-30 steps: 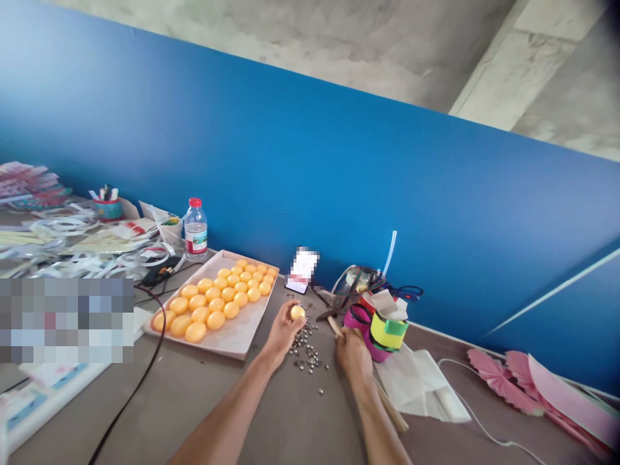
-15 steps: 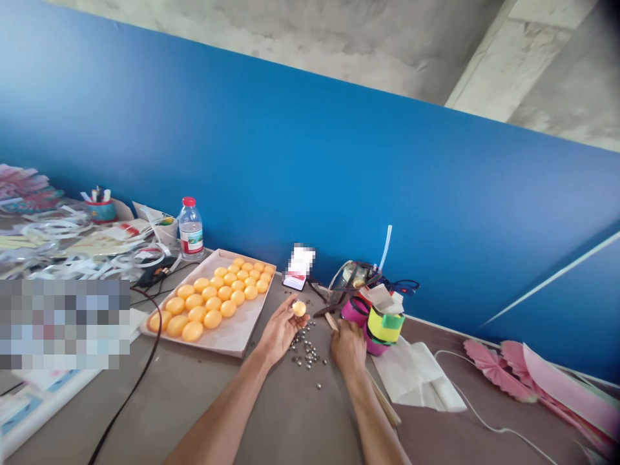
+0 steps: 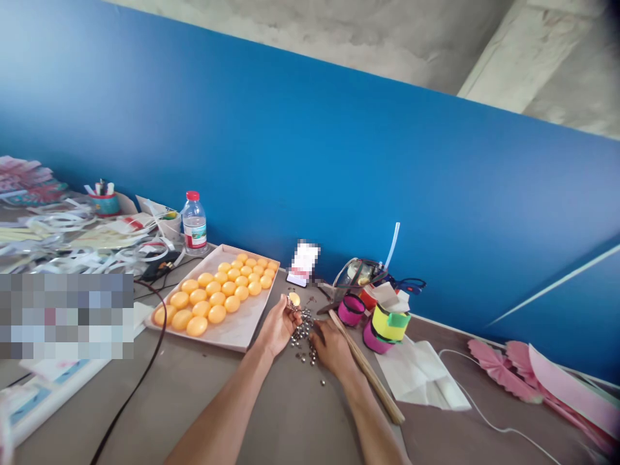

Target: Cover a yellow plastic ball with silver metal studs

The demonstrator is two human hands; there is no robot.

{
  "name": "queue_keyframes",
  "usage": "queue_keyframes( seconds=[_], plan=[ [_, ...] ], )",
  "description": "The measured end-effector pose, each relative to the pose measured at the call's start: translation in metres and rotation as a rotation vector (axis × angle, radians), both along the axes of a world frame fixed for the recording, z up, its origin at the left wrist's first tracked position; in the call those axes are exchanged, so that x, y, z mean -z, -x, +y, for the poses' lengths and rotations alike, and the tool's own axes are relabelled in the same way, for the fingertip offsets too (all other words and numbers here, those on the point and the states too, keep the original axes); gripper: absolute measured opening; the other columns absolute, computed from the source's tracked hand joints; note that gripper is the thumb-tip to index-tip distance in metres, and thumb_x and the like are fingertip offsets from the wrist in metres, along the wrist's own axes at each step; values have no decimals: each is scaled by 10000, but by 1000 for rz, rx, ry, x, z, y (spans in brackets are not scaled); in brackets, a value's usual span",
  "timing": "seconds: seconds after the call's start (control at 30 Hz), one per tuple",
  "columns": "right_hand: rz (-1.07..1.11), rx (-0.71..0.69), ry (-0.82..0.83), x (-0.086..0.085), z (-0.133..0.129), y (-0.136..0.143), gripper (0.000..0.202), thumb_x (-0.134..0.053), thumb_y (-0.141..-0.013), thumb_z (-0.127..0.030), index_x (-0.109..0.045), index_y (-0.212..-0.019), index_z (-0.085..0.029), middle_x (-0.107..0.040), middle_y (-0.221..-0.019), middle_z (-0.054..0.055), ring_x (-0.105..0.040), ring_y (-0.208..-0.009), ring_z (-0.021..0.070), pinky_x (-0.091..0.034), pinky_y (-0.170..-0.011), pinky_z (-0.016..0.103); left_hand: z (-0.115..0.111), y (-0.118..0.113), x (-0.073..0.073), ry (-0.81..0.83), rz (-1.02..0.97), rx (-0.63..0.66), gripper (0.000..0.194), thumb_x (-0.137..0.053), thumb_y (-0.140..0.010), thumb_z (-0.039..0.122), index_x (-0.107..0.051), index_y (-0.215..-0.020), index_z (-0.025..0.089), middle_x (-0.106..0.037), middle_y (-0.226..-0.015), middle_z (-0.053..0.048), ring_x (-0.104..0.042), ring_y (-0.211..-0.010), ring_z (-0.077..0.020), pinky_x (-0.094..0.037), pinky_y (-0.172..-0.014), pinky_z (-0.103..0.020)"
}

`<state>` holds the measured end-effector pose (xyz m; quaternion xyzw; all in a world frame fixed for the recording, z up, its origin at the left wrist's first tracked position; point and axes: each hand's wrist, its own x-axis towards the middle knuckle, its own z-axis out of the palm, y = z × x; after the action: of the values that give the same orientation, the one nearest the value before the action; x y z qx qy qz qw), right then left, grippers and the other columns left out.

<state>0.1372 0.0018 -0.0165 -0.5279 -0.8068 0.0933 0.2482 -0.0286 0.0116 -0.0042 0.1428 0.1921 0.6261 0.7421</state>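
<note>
Left hand turned half upward, fingers curled in, 1 orange ping-pong-style ball held at its fingertips; glints beside the ball, too small to say whether metal or not. Right hand palm-down and low over the tabletop, fingers loosely bent, thumb side inward; cannot tell whether a bead is pinched there. Key relation: the scatter of small metal beads lies between the 2 hands, its longer spread running away from the wearer, with 1 stray bead at the near end. Right fingertips sit at the scatter's right edge, touching or just beside it; left fingers overlap its left edge in view, height above unclear. So the right seems the nearer for the beads, the ball being a short way off to its left and farther from the wearer. Wooden stick to the right of the right hand, long axis slanting from far left to near right, roughly along the forearm. Shallow tray to the left of the left hand, more orange balls in rows.
</note>
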Motion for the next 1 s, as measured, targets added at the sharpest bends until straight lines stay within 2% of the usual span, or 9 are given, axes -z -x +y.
queue_keyframes(
  seconds=[0.17, 0.4, 0.6, 0.73, 0.87, 1.0],
  plan=[
    [-14, -23, 28, -3, -3, 4, 263, -507, -787, -222, -609, -1022, -163, -611, -977, 93, -578, -915, 207, -438, -815, 301, -3, 0, -5, 22, -21, 8, 354, -575, -753, 495, -528, -744, 144, -560, -670, -29, -496, -530, -81, -437, -536, -211],
    [65, -16, 27, 0, 1, 2, 196, -434, -754, -116, -618, -754, -183, -625, -782, 53, -586, -778, 186, -443, -743, 287, -3, -1, -5, 40, -14, 0, 324, -579, -760, 472, -527, -732, 154, -561, -655, -22, -488, -509, -74, -427, -525, -200],
    [149, -1, -3, 4, 5, 2, 197, -403, -739, -112, -574, -672, -184, -607, -713, 45, -567, -706, 174, -438, -677, 275, -3, -2, -3, 39, -17, 0, 312, -604, -746, 455, -532, -728, 151, -562, -654, -22, -501, -521, -84, -439, -531, -212],
    [391, 75, -52, 1, 5, 4, 123, -424, -730, -173, -532, -672, -189, -602, -694, 41, -571, -682, 181, -454, -664, 300, -2, -3, -2, 35, -9, 32, 274, -604, -761, 405, -559, -783, 136, -580, -681, -34, -535, -550, -100, -463, -551, -229],
    [733, 141, 209, -3, 5, 9, 102, -421, -755, -242, -509, -730, -197, -535, -498, -22, -497, -410, 142, -419, -453, 265, -3, -4, -2, 16, 4, 51, 249, -606, -769, 333, -583, -919, 135, -609, -738, -47, -577, -596, -121, -486, -603, -256],
    [983, 94, 320, -8, 3, 15, 140, -509, -742, -335, -491, -703, -202, -474, -452, -60, -445, -375, 114, -347, -400, 230, -5, -5, -1, -29, 14, 66, 356, -617, -750, 240, -554, -1093, 172, -635, -826, -55, -613, -669, -144, -494, -681, -292]
  ],
)
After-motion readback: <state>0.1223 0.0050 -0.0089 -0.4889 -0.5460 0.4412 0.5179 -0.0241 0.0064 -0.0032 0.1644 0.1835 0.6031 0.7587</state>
